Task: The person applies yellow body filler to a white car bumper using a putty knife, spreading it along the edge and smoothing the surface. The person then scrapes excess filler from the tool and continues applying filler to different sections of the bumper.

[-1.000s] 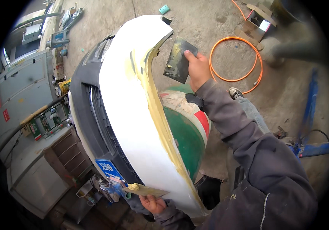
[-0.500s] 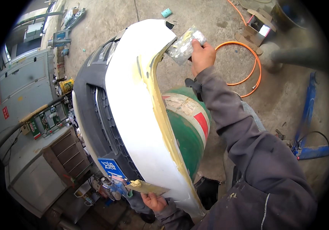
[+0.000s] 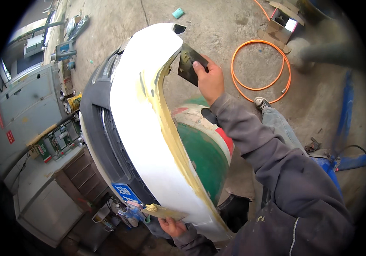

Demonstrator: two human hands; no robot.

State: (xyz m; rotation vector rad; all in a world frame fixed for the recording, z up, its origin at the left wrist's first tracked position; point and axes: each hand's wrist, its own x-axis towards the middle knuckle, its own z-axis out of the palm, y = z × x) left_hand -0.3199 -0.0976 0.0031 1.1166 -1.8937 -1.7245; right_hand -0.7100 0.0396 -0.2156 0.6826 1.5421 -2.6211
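A white car bumper (image 3: pixel 142 128) with a black grille stands lengthwise before me, yellow filler smeared along its right edge. My right hand (image 3: pixel 211 84) is closed on a thin dark putty spreader (image 3: pixel 187 64), its face streaked with filler. The spreader is close to the bumper's upper right corner; I cannot tell if it touches. Low in the picture, my left hand (image 3: pixel 172 226) pinches a flat mixing plate (image 3: pixel 170 212) over the lower part of the bumper. On the plate's left end sits a dollop of yellow putty (image 3: pixel 151 208).
Beneath the bumper is a green drum (image 3: pixel 204 160) with a white and red band. An orange hose (image 3: pixel 234 68) lies coiled on the concrete, near an opened cardboard box (image 3: pixel 277 32). Grey cabinets (image 3: pixel 29 102) line the left; a blue metal frame (image 3: pixel 345 115) is at right.
My right hand has moved slightly left and turned the spreader, so its dark, filler-streaked face shows instead of the shiny one. The left hand holds its plate almost unmoved. The view has shifted slightly.
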